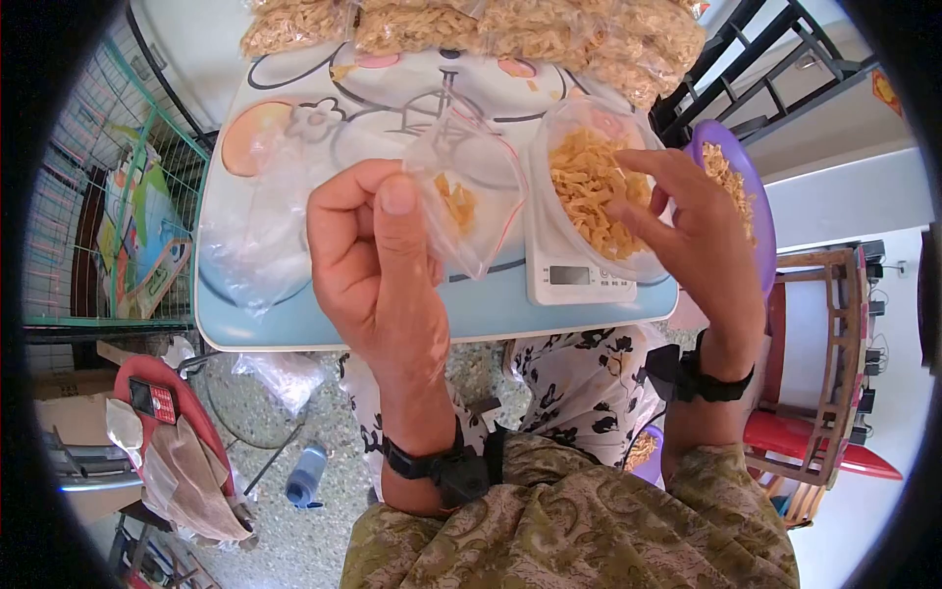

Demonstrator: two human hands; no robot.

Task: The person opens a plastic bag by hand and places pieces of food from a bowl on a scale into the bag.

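Note:
My left hand [378, 255] pinches the edge of a clear zip bag [478, 221] between thumb and curled fingers. A few yellowish dried pieces [453, 203] lie inside the bag, which has a red line along its zip edge. My right hand [682, 211] is over the right side of a clear plastic bowl [638, 263], with thumb and index finger apart. Many yellowish dried strips [579, 187] fill the bowl. It rests on a white kitchen scale [540, 285], whose display digits I cannot read.
Filled clear bags [422, 29] are lined along the table's far edge. Empty plastic bags [260, 216] lie on the table [265, 332] at left. A purple basin [763, 216] of dried pieces stands at right. A blue bottle [306, 473] and red stool [211, 432] are below left.

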